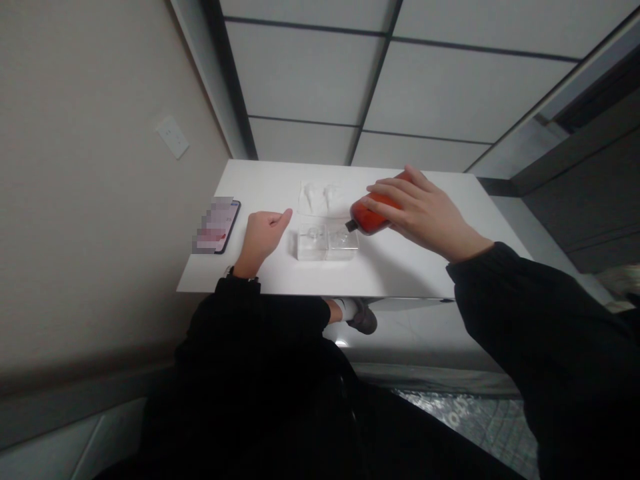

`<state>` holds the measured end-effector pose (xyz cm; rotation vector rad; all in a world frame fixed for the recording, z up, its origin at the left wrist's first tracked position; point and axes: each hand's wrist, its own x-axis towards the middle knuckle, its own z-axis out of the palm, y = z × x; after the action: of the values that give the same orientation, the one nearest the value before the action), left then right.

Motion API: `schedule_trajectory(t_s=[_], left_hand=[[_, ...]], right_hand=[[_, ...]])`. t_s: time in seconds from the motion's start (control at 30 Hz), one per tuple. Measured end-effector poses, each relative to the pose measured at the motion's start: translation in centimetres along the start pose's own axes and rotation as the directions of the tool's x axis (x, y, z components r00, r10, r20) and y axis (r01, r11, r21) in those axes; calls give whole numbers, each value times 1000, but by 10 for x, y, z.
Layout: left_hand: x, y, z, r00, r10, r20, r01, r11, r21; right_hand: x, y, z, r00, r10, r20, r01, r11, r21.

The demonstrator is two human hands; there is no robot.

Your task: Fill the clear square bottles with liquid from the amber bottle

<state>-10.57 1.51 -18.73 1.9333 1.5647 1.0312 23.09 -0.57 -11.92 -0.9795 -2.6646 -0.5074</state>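
Observation:
My right hand [407, 210] is wrapped round a red-orange bottle [369, 217] with a dark neck. The bottle is tipped down to the left, its mouth just above the right part of a clear plastic box [313, 251]. Two compartments show in the box, and the left one has something clear in it. My left hand [264, 235] is closed, thumb sticking out, over the table left of the box; whatever its curled fingers may hold is hidden. Behind the box, two whitish, tapered pieces [331, 197] lie on a thin clear sheet or bag.
A phone [219, 227] lies at the left end of the white table [400, 280]. A wall with an outlet [173, 137] rises on the left, and a white panelled partition [310, 73] stands behind. My foot [363, 317] shows below the front edge.

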Motion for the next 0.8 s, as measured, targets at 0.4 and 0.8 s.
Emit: schedule_trajectory(t_s=[0.4,0.8], left_hand=[[0,0,0,1000,14,-6,-14,1000,-7],[0,-1,1,1000,12,-5,-12,1000,-13]], right_hand=[[2,-1,-2,1000,-17,15,18,999,-28],[5,-3,-6,997,-79,23,82,979,-185]])
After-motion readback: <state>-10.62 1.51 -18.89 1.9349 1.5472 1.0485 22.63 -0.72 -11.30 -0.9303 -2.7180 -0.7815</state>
